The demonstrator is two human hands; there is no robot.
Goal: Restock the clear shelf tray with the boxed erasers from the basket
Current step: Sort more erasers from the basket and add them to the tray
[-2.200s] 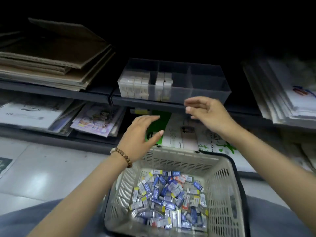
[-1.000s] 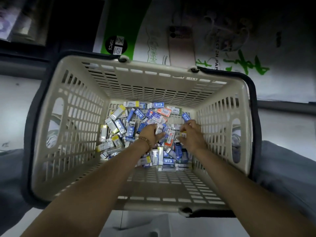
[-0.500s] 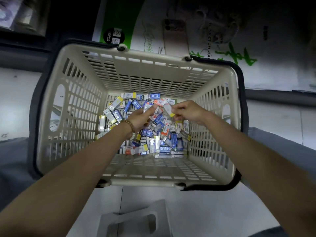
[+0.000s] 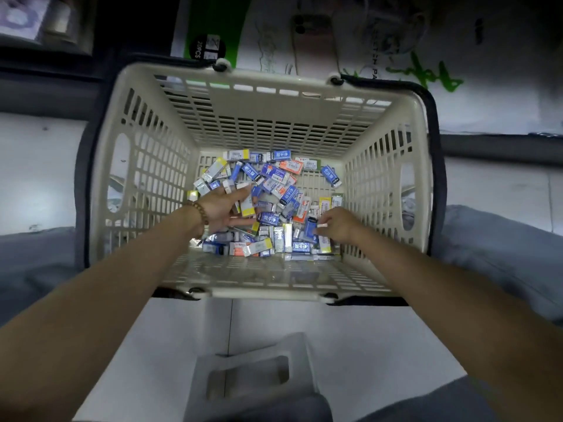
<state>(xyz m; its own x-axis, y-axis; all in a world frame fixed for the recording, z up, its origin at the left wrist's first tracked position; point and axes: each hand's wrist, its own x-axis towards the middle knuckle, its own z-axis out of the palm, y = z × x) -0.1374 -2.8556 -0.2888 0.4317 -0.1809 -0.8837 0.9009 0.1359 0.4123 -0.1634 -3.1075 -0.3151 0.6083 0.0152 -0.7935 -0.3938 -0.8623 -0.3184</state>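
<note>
Item: basket (image 4: 274, 78), cream slatted plastic with dark handles (image 4: 436, 178), standing on the white tiled floor (image 4: 365, 345) between the person's knees.

Contents: boxed erasers (image 4: 275, 173), a loose heap of blue, white, orange and yellow-ended boxes on the basket bottom, thickest at centre and along the near wall.

Left hand (image 4: 224, 208): bead bracelet (image 4: 199, 212) at the wrist. The hand is low over the left of the heap, with fingers and thumb curled round a yellow-ended box (image 4: 247, 207).

Right hand (image 4: 341, 226): down at the near right of the heap, fingers curled, tips pinching a small white box (image 4: 323, 225) just beside a blue box (image 4: 310, 227).

Change from half a second ago: then both hands met above the middle of the heap, the right pinching a yellow-tipped box at the left hand's fingertips. Now they are apart. The right hand has dropped back into the heap, and a yellow-ended box sits in the left.

Surroundings: green-and-white printed packs (image 4: 396, 41) behind the basket, and a grey plastic stool (image 4: 253, 373) on the floor in front of it.
</note>
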